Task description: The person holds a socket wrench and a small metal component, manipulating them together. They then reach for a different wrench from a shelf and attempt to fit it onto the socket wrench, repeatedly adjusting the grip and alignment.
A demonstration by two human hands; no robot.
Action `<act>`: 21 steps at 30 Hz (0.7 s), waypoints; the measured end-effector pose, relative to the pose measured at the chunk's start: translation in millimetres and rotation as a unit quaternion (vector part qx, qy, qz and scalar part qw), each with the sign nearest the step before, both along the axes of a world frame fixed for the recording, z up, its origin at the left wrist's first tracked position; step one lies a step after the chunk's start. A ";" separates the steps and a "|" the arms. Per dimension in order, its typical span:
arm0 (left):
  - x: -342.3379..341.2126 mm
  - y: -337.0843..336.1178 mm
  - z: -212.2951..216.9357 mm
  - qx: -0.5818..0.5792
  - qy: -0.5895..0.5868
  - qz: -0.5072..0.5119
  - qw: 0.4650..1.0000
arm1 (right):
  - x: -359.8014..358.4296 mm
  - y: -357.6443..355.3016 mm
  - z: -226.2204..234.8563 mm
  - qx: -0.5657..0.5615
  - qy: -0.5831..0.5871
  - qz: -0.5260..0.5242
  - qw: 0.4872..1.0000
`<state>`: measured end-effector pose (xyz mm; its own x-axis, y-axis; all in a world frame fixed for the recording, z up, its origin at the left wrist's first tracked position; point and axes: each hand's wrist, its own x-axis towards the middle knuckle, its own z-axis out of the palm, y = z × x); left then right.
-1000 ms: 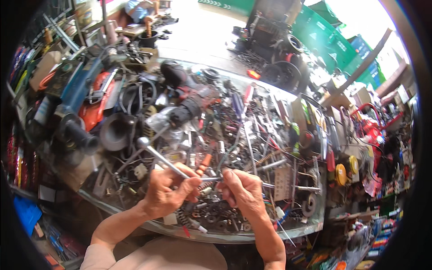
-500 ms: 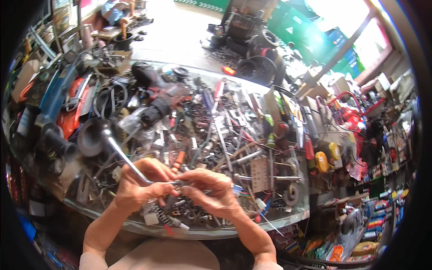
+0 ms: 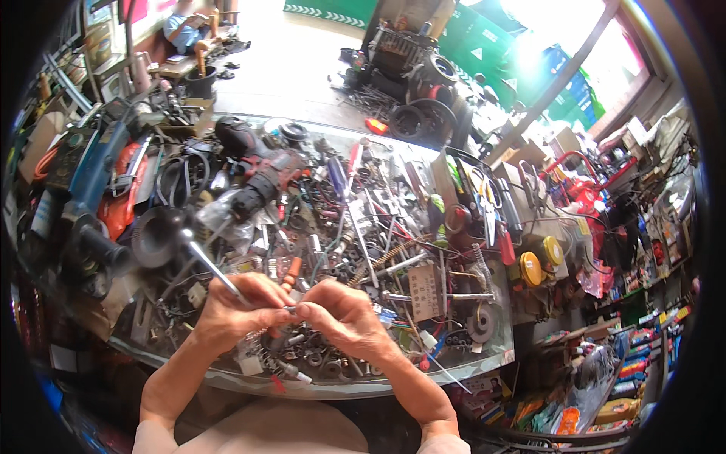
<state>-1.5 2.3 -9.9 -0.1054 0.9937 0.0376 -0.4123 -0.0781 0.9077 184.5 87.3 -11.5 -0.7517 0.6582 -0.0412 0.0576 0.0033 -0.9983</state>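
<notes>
Over the front of the cluttered glass-topped bench, my left hand point(image 3: 238, 314) is closed round a shiny metal rod point(image 3: 214, 269) with a rounded head. The rod slants up and left from my grip. My right hand point(image 3: 344, 318) meets it at the rod's lower end, thumb and fingers pinched together. A small grey metal piece point(image 3: 291, 309) shows between the two hands; its kind is too small to tell. Just beyond my fingers lies an orange-handled tool point(image 3: 293, 271). Springs, nuts and washers point(image 3: 333, 367) lie below my right hand.
A red and black cordless drill point(image 3: 261, 181) lies beyond my hands, beside a black cup-shaped part point(image 3: 157, 236). Scissors point(image 3: 488, 200) and yellow tape measures point(image 3: 531, 268) are at the right. Tyres point(image 3: 431, 113) stand on the far floor. Another person point(image 3: 189, 30) sits far left.
Both hands have come closer together, and my right fingers have closed over more of the rod's lower end. The whole view has shifted slightly.
</notes>
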 end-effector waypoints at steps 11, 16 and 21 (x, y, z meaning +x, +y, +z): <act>19.7 40.2 43.6 0.033 0.003 -0.031 0.999 | 13.5 14.8 46.8 -0.027 -0.002 -0.127 0.991; 10.1 38.0 24.6 -0.013 -0.036 -0.022 0.999 | 15.5 19.3 29.9 0.067 0.014 -0.069 0.995; 11.4 32.4 14.1 -0.032 -0.027 -0.017 0.999 | 12.4 23.7 30.7 -0.001 -0.047 -0.082 0.996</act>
<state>9.9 34.7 4.2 -0.0717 0.9970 -0.0301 -0.4614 -0.0064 0.8872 196.9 111.0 19.2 -0.6267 0.7717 -0.1084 0.1508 -0.0164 -0.9884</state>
